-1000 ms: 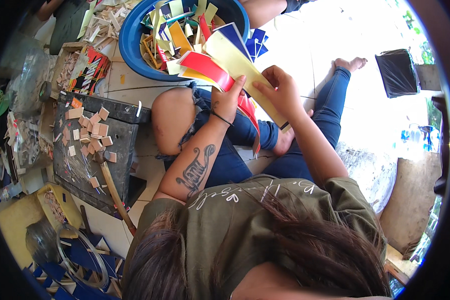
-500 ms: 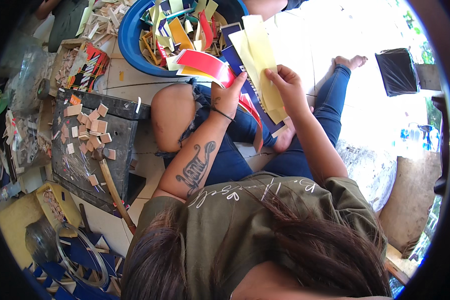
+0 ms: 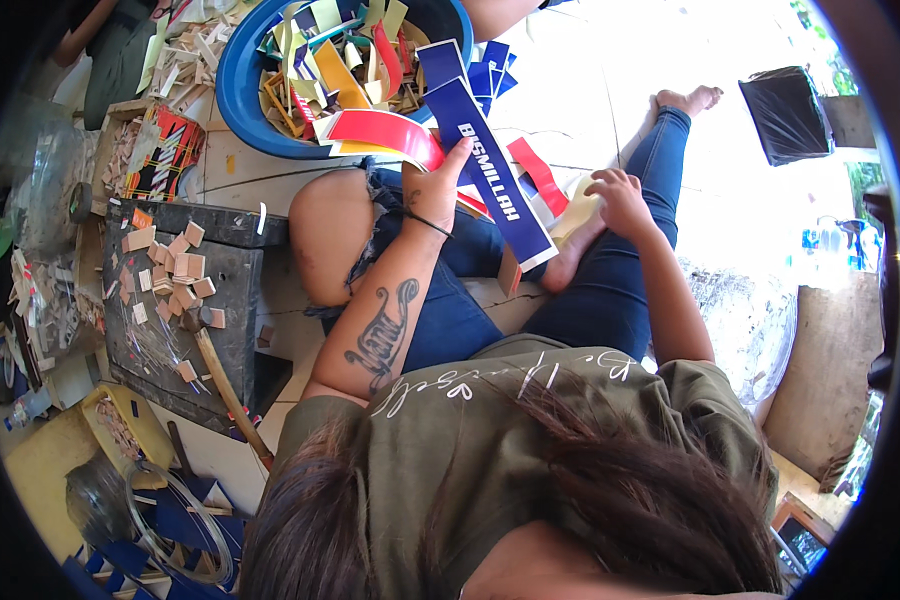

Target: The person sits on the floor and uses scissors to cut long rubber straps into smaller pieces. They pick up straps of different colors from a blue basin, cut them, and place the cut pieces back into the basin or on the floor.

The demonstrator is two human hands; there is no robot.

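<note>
Far out to the left of the left hand there's a dark board (image 3: pixel 185 300) covered in little wood chips (image 3: pixel 170 270), with a hammer (image 3: pixel 220 370) lying across it, handle running down and toward the person. Up and to the left of that hand sits a big blue tub (image 3: pixel 245 85) stuffed with colored strips (image 3: pixel 340 60) in yellow, red, green and blue.

Left hand (image 3: pixel 435 190) is raised over the bent knee, fingers pinched shut on a small bunch of strips: a red strip (image 3: pixel 385 130) curls off to the left of the grip toward the tub, and a long blue strip (image 3: pixel 495 175) with white lettering runs diagonally from above the fingers down to the right, ending near the person's foot. Thumb is on the blue strip's edge.

Just right of the blue strip there's another red piece (image 3: pixel 540 175) lying by itself on the floor.

Right hand (image 3: pixel 620 200) is well to the right of the left-hand grip, resting low by the foot, fingers curled on a pale yellow sheet (image 3: pixel 575 205). Can't really tell whether it's actually clamped on it or only touching.

Way off right, a black bag (image 3: pixel 785 115) sits on the bright floor.
</note>
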